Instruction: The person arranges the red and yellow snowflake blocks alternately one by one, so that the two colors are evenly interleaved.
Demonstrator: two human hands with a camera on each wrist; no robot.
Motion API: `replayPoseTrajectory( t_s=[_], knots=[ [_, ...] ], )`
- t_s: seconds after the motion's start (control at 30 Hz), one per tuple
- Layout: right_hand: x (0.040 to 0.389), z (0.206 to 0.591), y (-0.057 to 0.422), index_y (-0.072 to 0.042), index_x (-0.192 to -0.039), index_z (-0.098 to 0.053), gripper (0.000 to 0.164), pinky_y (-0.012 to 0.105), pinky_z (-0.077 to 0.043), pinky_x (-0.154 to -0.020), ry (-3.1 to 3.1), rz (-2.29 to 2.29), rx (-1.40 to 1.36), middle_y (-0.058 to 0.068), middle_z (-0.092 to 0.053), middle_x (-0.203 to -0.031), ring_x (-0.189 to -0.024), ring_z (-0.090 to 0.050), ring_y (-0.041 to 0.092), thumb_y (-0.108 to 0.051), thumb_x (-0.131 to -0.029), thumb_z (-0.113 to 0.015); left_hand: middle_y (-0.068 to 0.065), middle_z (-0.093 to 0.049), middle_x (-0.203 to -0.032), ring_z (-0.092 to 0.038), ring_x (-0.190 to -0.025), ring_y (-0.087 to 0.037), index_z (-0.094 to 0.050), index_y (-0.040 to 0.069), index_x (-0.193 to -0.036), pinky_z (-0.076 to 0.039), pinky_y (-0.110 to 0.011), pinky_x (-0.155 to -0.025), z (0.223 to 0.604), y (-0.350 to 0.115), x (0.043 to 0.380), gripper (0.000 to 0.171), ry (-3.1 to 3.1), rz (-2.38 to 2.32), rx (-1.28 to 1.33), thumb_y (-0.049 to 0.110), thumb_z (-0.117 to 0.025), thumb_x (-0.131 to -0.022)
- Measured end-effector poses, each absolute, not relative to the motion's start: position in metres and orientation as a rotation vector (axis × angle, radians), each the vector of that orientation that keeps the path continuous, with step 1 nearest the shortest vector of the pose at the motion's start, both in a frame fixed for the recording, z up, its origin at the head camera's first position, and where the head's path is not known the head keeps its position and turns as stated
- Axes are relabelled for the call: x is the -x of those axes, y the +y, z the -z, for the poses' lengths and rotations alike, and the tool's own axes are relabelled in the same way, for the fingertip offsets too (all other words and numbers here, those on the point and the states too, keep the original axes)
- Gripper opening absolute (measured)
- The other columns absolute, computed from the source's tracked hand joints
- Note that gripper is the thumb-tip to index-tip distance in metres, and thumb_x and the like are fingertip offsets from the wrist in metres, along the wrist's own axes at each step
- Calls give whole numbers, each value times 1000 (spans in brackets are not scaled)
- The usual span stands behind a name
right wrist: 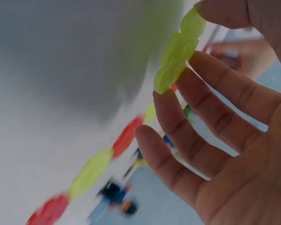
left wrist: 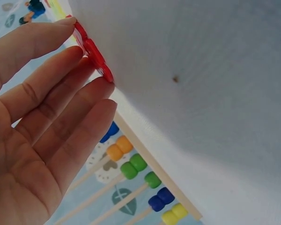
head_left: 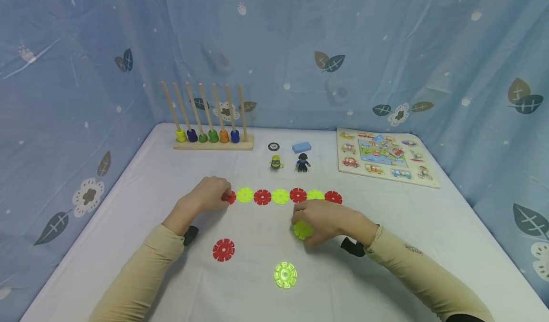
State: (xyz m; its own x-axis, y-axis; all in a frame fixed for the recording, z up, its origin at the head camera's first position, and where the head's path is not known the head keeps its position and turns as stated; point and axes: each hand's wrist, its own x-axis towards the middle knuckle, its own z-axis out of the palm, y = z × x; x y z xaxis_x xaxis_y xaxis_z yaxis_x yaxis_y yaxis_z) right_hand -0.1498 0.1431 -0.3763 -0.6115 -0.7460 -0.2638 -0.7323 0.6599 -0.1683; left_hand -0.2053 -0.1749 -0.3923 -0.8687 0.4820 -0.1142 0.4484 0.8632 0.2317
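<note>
My left hand (head_left: 209,194) holds a red snowflake disc (left wrist: 94,52) by its edges, thumb on one side and fingertips on the other. That disc lies at the left end of a row of alternating red and yellow-green discs (head_left: 280,196). Between the thumb and fingers of my right hand (head_left: 328,218) is a yellow-green snowflake disc (right wrist: 179,49), held in front of the row's right part. Nearer the front, a loose red disc (head_left: 223,249) lies on the left and another yellow-green disc (head_left: 285,275) lies toward the middle.
Behind the row are a yellow toy figure (head_left: 276,162), a dark-blue toy figure (head_left: 302,163), a blue block (head_left: 301,147) and a small black ring-shaped piece (head_left: 273,146). A wooden peg rack with beads (head_left: 213,145) stands back left; a vehicle puzzle board (head_left: 386,157) lies back right.
</note>
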Motion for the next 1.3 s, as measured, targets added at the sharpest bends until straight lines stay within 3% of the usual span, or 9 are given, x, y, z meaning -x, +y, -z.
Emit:
replayPoseTrajectory(
  t_s=[0.23, 0.57, 1.3],
  knots=[
    [165, 371, 197, -15, -112, -69, 41, 39, -52, -91, 2696, 138, 1032, 2, -64, -114, -98, -60, 17, -25, -73, -76, -2, -62, -77, -51, -69, -16, -70, 5, -93, -47, -30, -67, 391, -175, 205, 15, 2862, -293, -710, 11, -75, -80],
    [193, 372, 258, -12, -110, -70, 41, 39, -53, -83, 2836, 170, 758, 3, -66, -110, -93, -61, 18, -22, -71, -76, -2, -62, -76, -51, -69, -16, -69, 5, -92, -47, -30, -67, 390, -174, 207, 15, 2862, -294, -708, 12, -75, -80],
    [205, 389, 267, -14, -106, -71, 35, 40, -53, -82, 2829, 186, 752, 2, -66, -104, -89, -59, 18, -22, -73, -79, -1, -62, -76, -51, -69, -16, -69, 5, -92, -47, -30, -67, 391, -174, 205, 15, 2864, -309, -691, 10, -75, -79]
  ],
)
